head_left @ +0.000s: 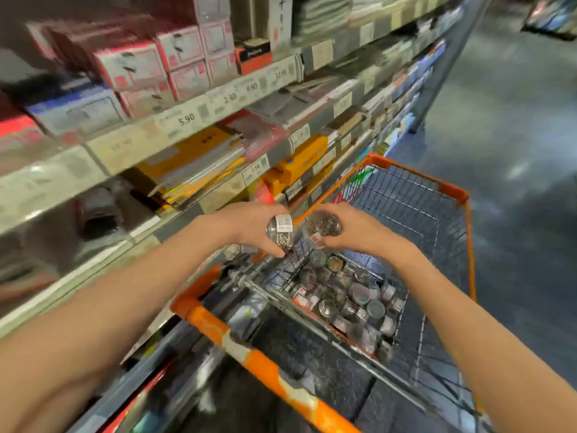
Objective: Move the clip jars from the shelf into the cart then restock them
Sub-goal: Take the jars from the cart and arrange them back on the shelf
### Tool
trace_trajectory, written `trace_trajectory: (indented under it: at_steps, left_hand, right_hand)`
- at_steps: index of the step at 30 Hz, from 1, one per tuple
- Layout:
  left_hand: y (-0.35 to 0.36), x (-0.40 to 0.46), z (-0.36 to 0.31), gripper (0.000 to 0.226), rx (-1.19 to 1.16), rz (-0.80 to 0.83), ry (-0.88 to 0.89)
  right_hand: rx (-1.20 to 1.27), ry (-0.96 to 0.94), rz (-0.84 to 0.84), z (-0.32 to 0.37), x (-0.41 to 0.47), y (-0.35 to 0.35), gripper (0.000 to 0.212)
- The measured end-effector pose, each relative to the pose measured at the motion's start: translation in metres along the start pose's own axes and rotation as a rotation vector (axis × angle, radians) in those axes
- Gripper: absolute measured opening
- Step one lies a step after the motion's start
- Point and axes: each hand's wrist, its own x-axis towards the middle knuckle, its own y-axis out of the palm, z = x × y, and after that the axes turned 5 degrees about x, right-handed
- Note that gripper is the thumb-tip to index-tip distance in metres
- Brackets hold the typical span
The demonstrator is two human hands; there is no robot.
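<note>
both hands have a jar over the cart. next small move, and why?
Probably lower both and let go: the left hand and right hand each grip a clip jar above the cart's small basket, where other jars already lie.

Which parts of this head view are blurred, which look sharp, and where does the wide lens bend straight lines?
Head view: the shelf boxes at upper left are smeared by motion; the left hand, right hand and their clip jars are fairly sharp; the shelf edge and cart rim bow; glare streaks the floor.
</note>
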Motion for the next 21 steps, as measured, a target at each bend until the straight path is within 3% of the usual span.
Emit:
trace_trajectory:
  at_steps: [4,10,16,21]
  left_hand:
    - [-0.021,-0.036,0.009,0.080,0.028,-0.064,-0.017]
    - [-0.060,-0.097,0.017,0.090,0.012,-0.114,-0.116]
    - [-0.096,-0.151,0.021,0.074,0.019,-0.163,-0.164]
    - [-0.122,-0.196,0.020,0.087,0.019,-0.218,-0.206]
  right_hand:
    - [-0.024,-0.084,-0.019,0.046,-0.011,-0.016,0.062]
    - [-0.079,-0.199,-0.032,0.114,-0.028,-0.042,0.058]
    - [-0.074,-0.340,-0.036,0.176,-0.042,-0.064,0.059]
    - [-0.122,-0.402,-0.034,0.219,-0.050,-0.078,0.059]
